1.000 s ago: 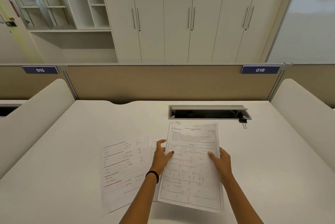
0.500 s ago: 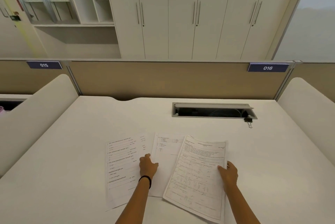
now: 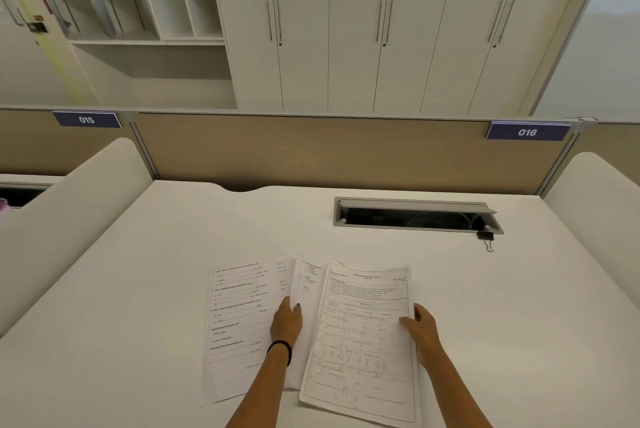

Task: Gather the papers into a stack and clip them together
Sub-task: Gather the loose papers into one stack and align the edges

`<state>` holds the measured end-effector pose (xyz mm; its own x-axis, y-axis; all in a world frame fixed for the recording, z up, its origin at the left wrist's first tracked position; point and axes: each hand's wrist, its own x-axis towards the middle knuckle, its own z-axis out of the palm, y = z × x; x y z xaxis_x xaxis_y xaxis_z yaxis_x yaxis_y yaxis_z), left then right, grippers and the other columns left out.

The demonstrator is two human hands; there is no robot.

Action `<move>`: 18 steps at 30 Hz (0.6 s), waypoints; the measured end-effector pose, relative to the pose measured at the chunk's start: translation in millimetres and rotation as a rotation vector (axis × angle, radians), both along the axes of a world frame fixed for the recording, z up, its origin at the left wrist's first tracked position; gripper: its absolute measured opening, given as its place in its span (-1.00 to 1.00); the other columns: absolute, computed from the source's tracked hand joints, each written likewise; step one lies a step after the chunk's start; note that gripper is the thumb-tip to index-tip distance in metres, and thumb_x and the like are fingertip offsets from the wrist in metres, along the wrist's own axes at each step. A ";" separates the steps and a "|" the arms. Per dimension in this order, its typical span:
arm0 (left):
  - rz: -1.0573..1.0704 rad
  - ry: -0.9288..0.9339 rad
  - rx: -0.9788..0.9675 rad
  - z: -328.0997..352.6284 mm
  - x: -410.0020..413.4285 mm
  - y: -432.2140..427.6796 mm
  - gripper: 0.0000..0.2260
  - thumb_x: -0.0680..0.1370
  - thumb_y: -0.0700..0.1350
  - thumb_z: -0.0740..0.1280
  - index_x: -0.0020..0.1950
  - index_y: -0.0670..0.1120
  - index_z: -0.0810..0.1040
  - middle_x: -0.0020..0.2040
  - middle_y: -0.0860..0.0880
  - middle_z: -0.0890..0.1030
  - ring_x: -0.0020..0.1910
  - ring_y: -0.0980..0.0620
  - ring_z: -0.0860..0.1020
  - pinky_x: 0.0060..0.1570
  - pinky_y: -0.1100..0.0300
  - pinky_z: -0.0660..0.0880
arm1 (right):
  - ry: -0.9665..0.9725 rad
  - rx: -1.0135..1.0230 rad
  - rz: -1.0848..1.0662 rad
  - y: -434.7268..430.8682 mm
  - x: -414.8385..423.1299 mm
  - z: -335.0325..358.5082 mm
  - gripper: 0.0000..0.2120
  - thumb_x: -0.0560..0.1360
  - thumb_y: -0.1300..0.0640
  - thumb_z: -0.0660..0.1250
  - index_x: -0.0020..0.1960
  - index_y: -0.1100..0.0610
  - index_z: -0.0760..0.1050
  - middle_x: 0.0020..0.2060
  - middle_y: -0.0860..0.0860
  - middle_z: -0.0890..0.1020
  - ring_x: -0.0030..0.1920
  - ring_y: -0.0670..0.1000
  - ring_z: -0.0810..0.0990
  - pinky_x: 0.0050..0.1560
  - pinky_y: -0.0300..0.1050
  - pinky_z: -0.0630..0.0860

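Near the desk's (image 3: pixel 173 254) front edge, our left hand (image 3: pixel 285 322) pinches the white middle sheet (image 3: pixel 306 292); our right hand (image 3: pixel 422 330) pinches the printed right sheet (image 3: pixel 363 341); we should square edges before clipping.

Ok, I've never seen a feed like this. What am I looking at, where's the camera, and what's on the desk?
There is no machine: a person's two bare hands, filmed by one wide camera on their head looking forward and down. On the white desk lie three overlapping printed sheets. The left hand grips the edge of the middle sheet; the right hand holds the right sheet. The left sheet lies flat. A black binder clip sits untouched by the cable slot.
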<state>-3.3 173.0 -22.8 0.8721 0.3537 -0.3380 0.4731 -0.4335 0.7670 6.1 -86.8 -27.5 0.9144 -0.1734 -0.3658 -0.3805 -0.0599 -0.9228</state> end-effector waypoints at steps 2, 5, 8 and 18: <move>-0.040 0.018 0.031 3.0 2.4 -2.9 -0.58 0.63 -0.10 0.05 0.46 -0.21 0.14 0.43 -0.20 0.32 0.38 -0.14 0.33 0.32 0.08 0.30 | 0.000 -0.001 0.029 6.7 4.9 -2.3 -0.69 0.43 0.38 0.24 0.16 0.21 0.44 0.07 0.19 0.58 0.03 0.17 0.59 0.03 0.12 0.57; -0.084 0.052 -0.015 6.7 5.1 -3.6 -0.56 0.64 -0.04 0.03 0.47 -0.20 0.11 0.40 -0.21 0.34 0.35 -0.14 0.36 0.27 0.10 0.33 | -0.001 -0.001 0.071 22.9 10.4 -5.6 -0.65 0.44 0.37 0.24 0.21 0.22 0.41 0.10 0.16 0.57 0.04 0.16 0.57 0.00 0.04 0.56; -0.091 0.057 -0.106 3.2 8.2 0.8 -0.51 0.62 0.01 0.07 0.48 -0.17 0.07 0.42 -0.18 0.31 0.37 -0.12 0.34 0.32 0.08 0.30 | -0.006 -0.014 0.092 40.2 10.3 -6.5 -0.64 0.45 0.37 0.23 0.24 0.21 0.37 0.11 0.15 0.55 0.03 0.11 0.55 -0.06 -0.07 0.54; 0.335 -0.128 0.322 -13.3 2.9 55.7 -0.68 0.50 -0.23 0.31 0.25 -0.20 0.45 0.32 -0.28 0.38 0.31 -0.26 0.32 0.23 -0.16 0.33 | -0.108 -0.196 -0.092 23.5 12.8 -15.5 -0.47 0.45 0.42 0.23 0.39 0.24 0.23 0.33 0.20 0.39 0.34 0.15 0.37 0.34 0.03 0.30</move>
<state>-0.3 228.7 -36.1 0.7199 0.6911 -0.0632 0.5380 -0.4983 0.6799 18.8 -63.4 -43.0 0.9236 -0.3156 -0.2176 -0.2921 -0.2114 -0.9327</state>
